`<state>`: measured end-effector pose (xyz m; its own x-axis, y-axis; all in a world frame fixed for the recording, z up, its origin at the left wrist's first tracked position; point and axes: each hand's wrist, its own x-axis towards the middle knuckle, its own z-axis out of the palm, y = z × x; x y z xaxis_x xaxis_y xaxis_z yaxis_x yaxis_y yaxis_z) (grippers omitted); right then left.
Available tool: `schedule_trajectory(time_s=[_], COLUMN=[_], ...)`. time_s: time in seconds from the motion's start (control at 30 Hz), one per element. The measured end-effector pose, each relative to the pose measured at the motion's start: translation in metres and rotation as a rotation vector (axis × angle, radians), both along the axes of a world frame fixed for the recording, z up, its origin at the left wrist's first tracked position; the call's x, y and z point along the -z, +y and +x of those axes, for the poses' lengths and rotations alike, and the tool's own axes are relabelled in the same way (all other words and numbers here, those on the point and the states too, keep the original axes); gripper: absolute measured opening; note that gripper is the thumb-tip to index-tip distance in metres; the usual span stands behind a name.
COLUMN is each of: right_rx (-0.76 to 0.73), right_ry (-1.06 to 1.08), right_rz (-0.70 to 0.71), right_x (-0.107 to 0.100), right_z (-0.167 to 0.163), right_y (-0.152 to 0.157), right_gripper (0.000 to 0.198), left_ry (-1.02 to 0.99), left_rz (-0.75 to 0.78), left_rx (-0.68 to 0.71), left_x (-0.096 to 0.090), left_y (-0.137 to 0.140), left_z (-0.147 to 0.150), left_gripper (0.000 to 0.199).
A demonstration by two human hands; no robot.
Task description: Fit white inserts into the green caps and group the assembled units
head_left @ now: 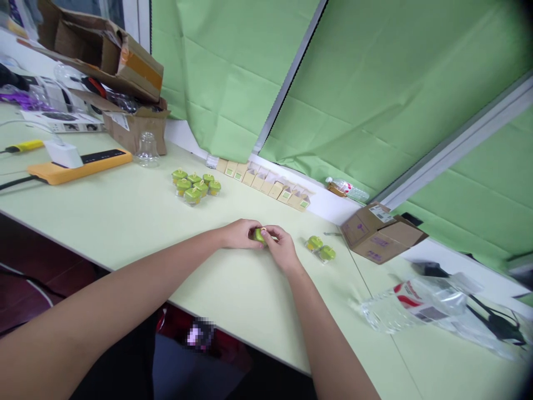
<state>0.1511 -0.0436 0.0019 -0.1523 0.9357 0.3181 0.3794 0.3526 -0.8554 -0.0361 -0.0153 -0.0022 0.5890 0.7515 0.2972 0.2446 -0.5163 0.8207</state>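
Both my hands close around one small clear container with a green lid point(259, 235) at the middle of the table. My left hand point(240, 234) grips it from the left, and my right hand point(281, 244) has its thumb and fingers at the lid's right side and top. A small yellowish loop shows on top of the lid; most of the container is hidden by my fingers. To the right stand two more green-lidded containers point(320, 249) with something yellow inside. Several like them form a cluster of green-lidded containers point(194, 187) farther back on the left.
Small tan boxes point(266, 182) line the wall at the back. An orange power strip point(83, 165), a clear plastic dome point(147, 150) and stacked cardboard boxes point(135, 128) are at left. At right are a cardboard carton point(378, 236) and a large plastic bottle point(416, 303) on its side.
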Motion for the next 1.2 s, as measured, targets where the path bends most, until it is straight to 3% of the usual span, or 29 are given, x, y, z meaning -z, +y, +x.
schedule_trajectory(time_s=[0.13,0.33,0.53,0.67,0.8,0.93,1.03,1.2], right_rx=[0.03,0.288,0.473,0.581,0.677,0.638,0.505,0.293], right_ry=[-0.093,-0.576,-0.842,-0.915,-0.889,-0.8,-0.758,-0.708], right_rz=[0.023,0.275,0.328,0.384,0.384,0.457,0.521,0.492], right_x=[-0.001,-0.01,-0.007,-0.005,-0.011,-0.019,-0.019,-0.013], right_z=[0.007,0.041,0.075,0.092,0.095,0.074,0.047,0.015], right_y=[0.002,0.01,0.02,0.02,0.014,0.008,0.003,-0.003], right_gripper=[0.028,0.033,0.041,0.044,0.042,0.039,0.035,0.033], left_ry=[-0.069,-0.053,0.014,0.107,0.136,0.227,0.351,0.406], left_rz=[-0.018,-0.042,0.05,0.256,0.401,0.451,0.395,0.357], left_rx=[-0.002,-0.089,-0.139,-0.305,-0.621,-0.824,-0.839,-0.854], left_x=[0.004,0.017,0.016,0.004,-0.008,-0.008,-0.002,0.006], left_y=[0.002,0.011,0.012,0.019,0.032,0.047,0.06,0.078], left_z=[0.002,0.002,-0.001,-0.013,-0.038,-0.06,-0.068,-0.069], left_gripper=[0.045,0.051,0.041,0.03,0.022,0.029,0.042,0.05])
